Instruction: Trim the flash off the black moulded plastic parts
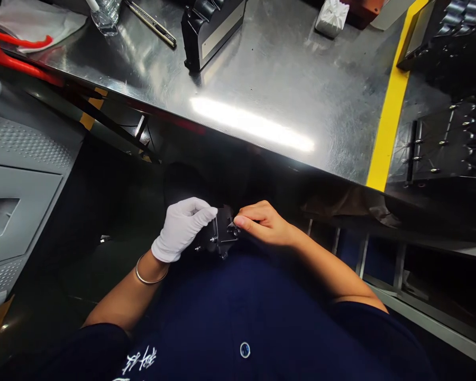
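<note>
My left hand [184,226], in a white glove, is closed around a small black part [220,233] with metal screws or pins, held in my lap below the table edge. My bare right hand [262,222] pinches the right side of that same part with thumb and fingers pressed together. Whether something small sits in the pinch I cannot make out. A thin bracelet [148,278] circles my left wrist.
A steel table [277,79] spans the view, with a yellow stripe [388,111] at right. On it stand a black block [210,29], a utility knife [153,22], a white rag [332,17] and black parts [452,137]. A grey cabinet [19,185] is at left.
</note>
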### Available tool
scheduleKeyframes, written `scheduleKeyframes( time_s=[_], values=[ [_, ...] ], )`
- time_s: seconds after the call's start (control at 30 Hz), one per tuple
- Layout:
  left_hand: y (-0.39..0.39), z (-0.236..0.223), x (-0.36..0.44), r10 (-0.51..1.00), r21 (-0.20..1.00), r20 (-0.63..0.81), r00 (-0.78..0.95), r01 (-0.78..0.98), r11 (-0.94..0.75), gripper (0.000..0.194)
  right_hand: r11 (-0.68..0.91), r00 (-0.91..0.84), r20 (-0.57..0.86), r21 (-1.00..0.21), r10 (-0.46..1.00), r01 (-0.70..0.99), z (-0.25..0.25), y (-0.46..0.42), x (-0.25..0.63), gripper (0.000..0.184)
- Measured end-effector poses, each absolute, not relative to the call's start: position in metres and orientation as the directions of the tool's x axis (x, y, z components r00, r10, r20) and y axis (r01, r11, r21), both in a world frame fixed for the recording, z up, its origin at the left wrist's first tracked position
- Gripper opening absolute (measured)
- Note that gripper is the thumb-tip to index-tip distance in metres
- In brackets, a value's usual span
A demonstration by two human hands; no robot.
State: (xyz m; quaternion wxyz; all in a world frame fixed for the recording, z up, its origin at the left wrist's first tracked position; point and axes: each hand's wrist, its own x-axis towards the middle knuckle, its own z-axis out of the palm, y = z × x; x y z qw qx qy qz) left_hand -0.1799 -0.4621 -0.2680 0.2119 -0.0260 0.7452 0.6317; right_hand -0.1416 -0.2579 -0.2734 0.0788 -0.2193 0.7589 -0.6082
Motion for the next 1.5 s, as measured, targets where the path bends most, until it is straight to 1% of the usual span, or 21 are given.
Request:
scheduleKeyframes(
  time_s=[0.03, 0.1, 0.2, 0.27, 0.37, 0.43, 0.5, 0.6, 0.63, 0.67, 0.7, 0.73, 0.83, 0.93, 1.07, 1.17, 1.23, 1.33, 1.4, 1.43, 1.5],
  values=[
    [-0.462, -0.268, -0.18, 0.23, 0.932, -0.345, -0.91, -0.303, 0.199, 0.022, 0.133, -0.892, 0.145, -0.966, -0.428, -0.22, -0.273, -0.258, -0.142, 0.041],
    [-0.461, -0.268, -0.181, 0.215, 0.936, -0.331, -0.919, -0.291, 0.198, 0.023, 0.118, -0.913, 0.185, -0.963, -0.363, -0.242, -0.272, -0.259, -0.142, 0.038],
    [-0.461, -0.269, -0.183, 0.166, 0.936, -0.32, -0.933, -0.283, 0.21, 0.025, 0.197, -0.916, 0.306, -0.912, -0.259, -0.361, -0.275, -0.261, -0.141, 0.028],
    [-0.461, -0.27, -0.184, 0.15, 0.932, -0.323, -0.934, -0.287, 0.223, 0.025, 0.235, -0.901, 0.358, -0.879, -0.247, -0.414, -0.278, -0.263, -0.141, 0.025],
    [-0.461, -0.271, -0.184, 0.152, 0.928, -0.331, -0.931, -0.292, 0.23, 0.025, 0.265, -0.891, 0.372, -0.86, -0.259, -0.436, -0.28, -0.264, -0.14, 0.024],
    [-0.461, -0.272, -0.182, 0.152, 0.925, -0.341, -0.928, -0.302, 0.233, 0.026, 0.273, -0.895, 0.351, -0.864, -0.275, -0.423, -0.279, -0.263, -0.14, 0.025],
    [-0.461, -0.272, -0.18, 0.161, 0.919, -0.361, -0.918, -0.321, 0.23, 0.026, 0.25, -0.909, 0.267, -0.901, -0.322, -0.353, -0.277, -0.259, -0.141, 0.031],
    [-0.46, -0.271, -0.179, 0.213, 0.917, -0.381, -0.9, -0.338, 0.213, 0.025, 0.109, -0.848, 0.076, -0.982, -0.525, -0.156, -0.274, -0.251, -0.143, 0.043],
    [-0.46, -0.271, -0.179, 0.225, 0.92, -0.374, -0.9, -0.331, 0.208, 0.024, 0.058, -0.807, 0.049, -0.993, -0.589, -0.102, -0.273, -0.249, -0.143, 0.046],
    [-0.46, -0.27, -0.179, 0.227, 0.926, -0.361, -0.904, -0.318, 0.204, 0.024, 0.023, -0.784, 0.051, -0.996, -0.619, -0.083, -0.272, -0.247, -0.143, 0.047],
    [-0.46, -0.27, -0.18, 0.221, 0.931, -0.346, -0.912, -0.303, 0.204, 0.024, 0.017, -0.788, 0.072, -0.994, -0.612, -0.104, -0.271, -0.246, -0.143, 0.046],
    [-0.46, -0.27, -0.181, 0.21, 0.934, -0.333, -0.919, -0.291, 0.207, 0.023, 0.046, -0.811, 0.104, -0.986, -0.576, -0.159, -0.271, -0.246, -0.143, 0.045],
    [-0.459, -0.27, -0.182, 0.191, 0.933, -0.326, -0.926, -0.282, 0.225, 0.024, 0.26, -0.858, 0.224, -0.891, -0.463, -0.373, -0.272, -0.251, -0.143, 0.043],
    [-0.457, -0.271, -0.182, 0.185, 0.926, -0.338, -0.923, -0.29, 0.241, 0.025, 0.386, -0.839, 0.285, -0.787, -0.464, -0.481, -0.273, -0.255, -0.143, 0.046],
    [-0.456, -0.272, -0.18, 0.14, 0.918, -0.345, -0.928, -0.304, 0.254, 0.026, 0.507, -0.842, 0.307, -0.689, -0.443, -0.518, -0.275, -0.257, -0.142, 0.052],
    [-0.454, -0.271, -0.18, 0.106, 0.91, -0.364, -0.925, -0.328, 0.254, 0.028, 0.602, -0.859, 0.334, -0.613, -0.388, -0.511, -0.278, -0.257, -0.141, 0.054],
    [-0.452, -0.269, -0.18, 0.089, 0.906, -0.378, -0.922, -0.349, 0.239, 0.03, 0.644, -0.86, 0.372, -0.572, -0.348, -0.508, -0.28, -0.257, -0.141, 0.055],
    [-0.45, -0.268, -0.179, 0.061, 0.906, -0.38, -0.923, -0.358, 0.224, 0.03, 0.686, -0.855, 0.394, -0.519, -0.337, -0.51, -0.282, -0.258, -0.141, 0.056],
    [-0.449, -0.269, -0.178, 0.046, 0.905, -0.379, -0.924, -0.36, 0.228, 0.029, 0.695, -0.869, 0.369, -0.527, -0.33, -0.488, -0.282, -0.258, -0.141, 0.056],
    [-0.448, -0.27, -0.178, 0.044, 0.903, -0.383, -0.923, -0.364, 0.23, 0.029, 0.677, -0.879, 0.338, -0.562, -0.336, -0.475, -0.281, -0.258, -0.142, 0.055],
    [-0.448, -0.271, -0.178, 0.05, 0.898, -0.396, -0.917, -0.376, 0.229, 0.029, 0.561, -0.877, 0.238, -0.692, -0.418, -0.455, -0.278, -0.256, -0.142, 0.053]
  ],
)
